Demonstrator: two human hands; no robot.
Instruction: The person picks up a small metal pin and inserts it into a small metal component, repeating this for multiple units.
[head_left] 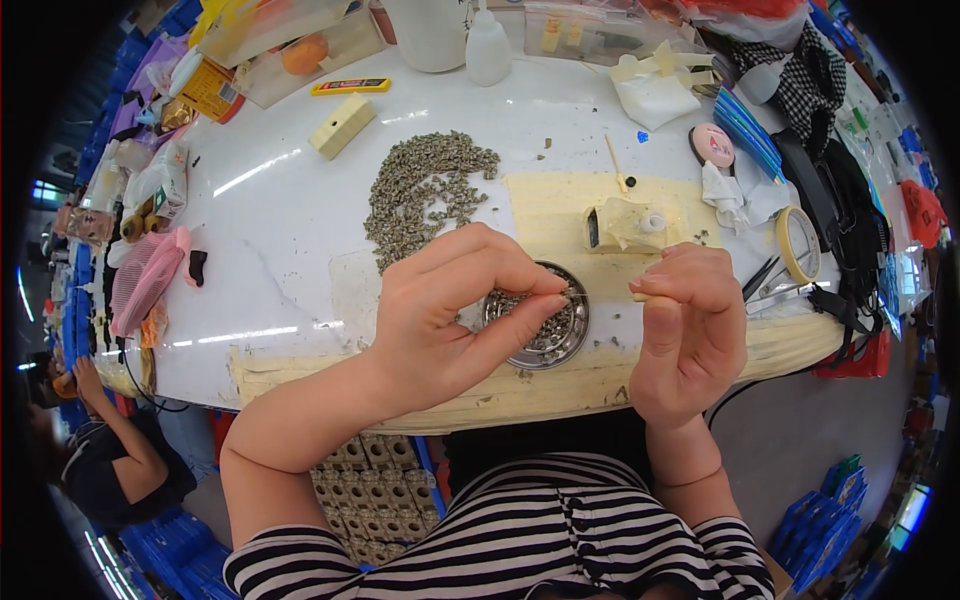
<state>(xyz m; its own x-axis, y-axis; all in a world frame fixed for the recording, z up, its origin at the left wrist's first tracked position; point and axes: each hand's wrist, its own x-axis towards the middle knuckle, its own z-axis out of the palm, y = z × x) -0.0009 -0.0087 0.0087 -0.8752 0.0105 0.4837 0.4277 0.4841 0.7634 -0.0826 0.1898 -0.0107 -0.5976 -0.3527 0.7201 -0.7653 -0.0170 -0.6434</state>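
My left hand [455,305] is above a round metal dish [585,325], thumb and forefinger pinched on something too small to make out. Small grey metal-looking pieces [545,345] lie in the dish. To the right, my right hand [692,325] is closed too, thumb against curled fingers, near the table's front edge. A sliver of something thin and pale seems to show at its fingertips, but its kind is unclear. A narrow gap separates the two hands' fingertips. Behind my left hand spreads a heap of similar small grey pieces [420,185] on the white tabletop.
Beyond my right hand stands a tape-wrapped block with a nozzle [630,225], beside a thin stick [615,160]. A tape roll [798,245] and tweezers [762,275] lie right. Farther back are a cream block [342,126] and a white squeeze bottle [488,50]. Another person [120,440] sits left.
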